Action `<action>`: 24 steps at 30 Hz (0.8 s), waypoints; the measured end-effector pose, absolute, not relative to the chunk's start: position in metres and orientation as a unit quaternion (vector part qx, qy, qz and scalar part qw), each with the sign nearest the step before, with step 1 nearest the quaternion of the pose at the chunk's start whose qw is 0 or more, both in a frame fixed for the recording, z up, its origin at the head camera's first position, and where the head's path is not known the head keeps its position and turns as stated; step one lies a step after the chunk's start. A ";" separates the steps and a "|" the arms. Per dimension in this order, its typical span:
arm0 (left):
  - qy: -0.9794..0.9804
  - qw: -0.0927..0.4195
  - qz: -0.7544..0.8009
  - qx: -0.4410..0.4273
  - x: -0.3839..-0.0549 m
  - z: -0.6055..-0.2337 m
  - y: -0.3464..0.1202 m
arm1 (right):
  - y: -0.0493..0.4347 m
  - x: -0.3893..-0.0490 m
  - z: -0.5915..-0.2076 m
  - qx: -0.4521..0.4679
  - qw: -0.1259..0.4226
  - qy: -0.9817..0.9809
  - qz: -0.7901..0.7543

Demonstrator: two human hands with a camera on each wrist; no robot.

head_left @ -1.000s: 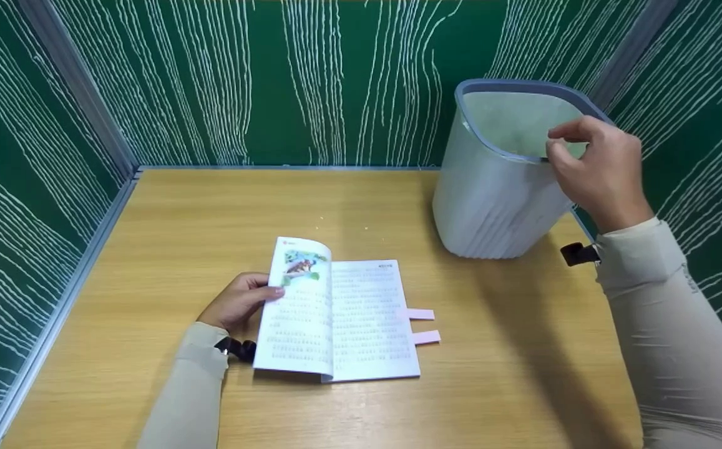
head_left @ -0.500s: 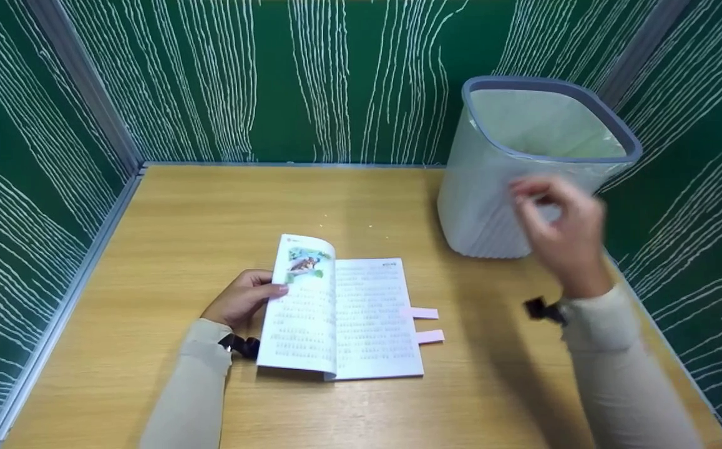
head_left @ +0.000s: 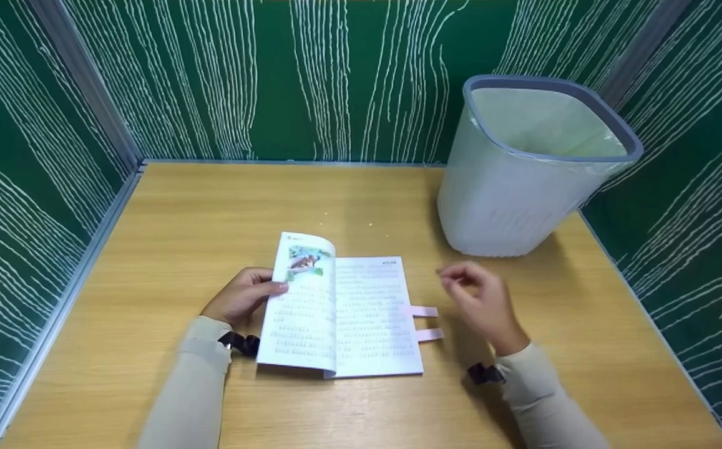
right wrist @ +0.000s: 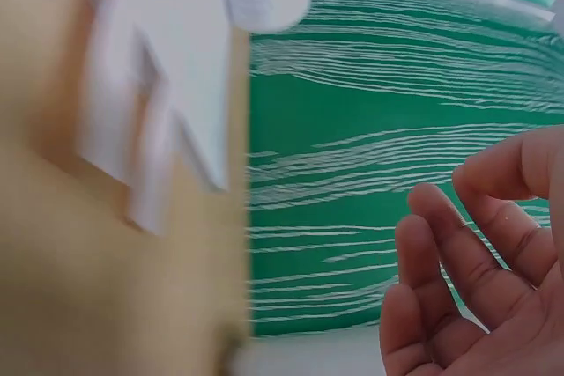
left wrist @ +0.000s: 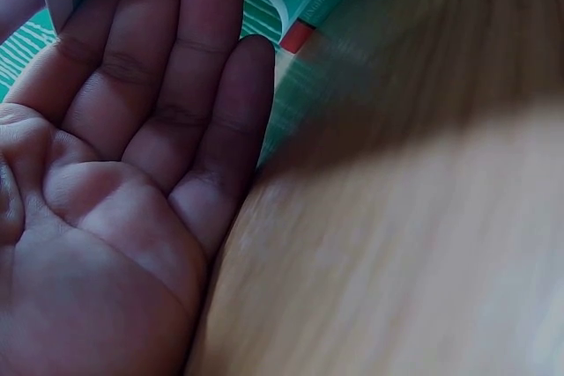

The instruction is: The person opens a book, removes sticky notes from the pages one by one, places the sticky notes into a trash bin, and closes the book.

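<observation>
An open book [head_left: 374,318] lies on the table, with printed text and a small animal picture on its raised left page. My left hand [head_left: 236,298] pinches the left-hand pages, thumb on top and fingers behind; in the left wrist view its palm [left wrist: 97,244] shows, fingers fairly straight. Two pink paper tabs, an upper one [head_left: 424,311] and a lower one [head_left: 430,335], stick out from the right edge. My right hand [head_left: 484,307] hovers just right of these tabs, fingers loosely bent. In the right wrist view I see nothing between its fingers [right wrist: 476,270].
A tall whitish bin [head_left: 504,199] with a grey-blue rim and a clear liner stands at the back right. Tiny pale crumbs [head_left: 370,224] dot the wooden table [head_left: 211,212] behind the book. Green walls [head_left: 379,75] with white lines enclose the table's back and sides.
My right hand has come away from the bin's rim, moving down and left to beside the book's tabs. The left hand still pinches the pages; the book stays where it was.
</observation>
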State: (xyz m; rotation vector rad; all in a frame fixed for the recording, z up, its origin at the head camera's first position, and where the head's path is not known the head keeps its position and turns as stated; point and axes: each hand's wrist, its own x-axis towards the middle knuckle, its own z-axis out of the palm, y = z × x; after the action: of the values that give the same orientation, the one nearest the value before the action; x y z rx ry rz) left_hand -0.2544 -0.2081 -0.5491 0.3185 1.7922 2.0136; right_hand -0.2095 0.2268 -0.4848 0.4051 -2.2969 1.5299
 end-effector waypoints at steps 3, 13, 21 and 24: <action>0.648 0.211 0.724 0.110 -0.255 -0.548 -0.210 | 0.229 -0.214 -0.509 0.121 0.104 -0.786 0.598; 0.646 0.210 0.723 0.125 -0.257 -0.547 -0.210 | 0.243 -0.230 -0.549 0.081 0.006 -0.742 0.665; 0.643 0.212 0.725 0.124 -0.255 -0.548 -0.210 | 0.245 -0.232 -0.556 0.063 -0.020 -0.773 0.631; 0.644 0.217 0.723 0.122 -0.254 -0.548 -0.210 | 0.245 -0.230 -0.559 0.066 -0.016 -0.779 0.623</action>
State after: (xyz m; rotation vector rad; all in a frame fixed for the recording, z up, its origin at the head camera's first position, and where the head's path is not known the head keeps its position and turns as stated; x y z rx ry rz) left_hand -0.2541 -0.2099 -0.5483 0.3382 1.7849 2.0039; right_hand -0.2300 0.2445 -0.5595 0.2088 -2.4743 1.9776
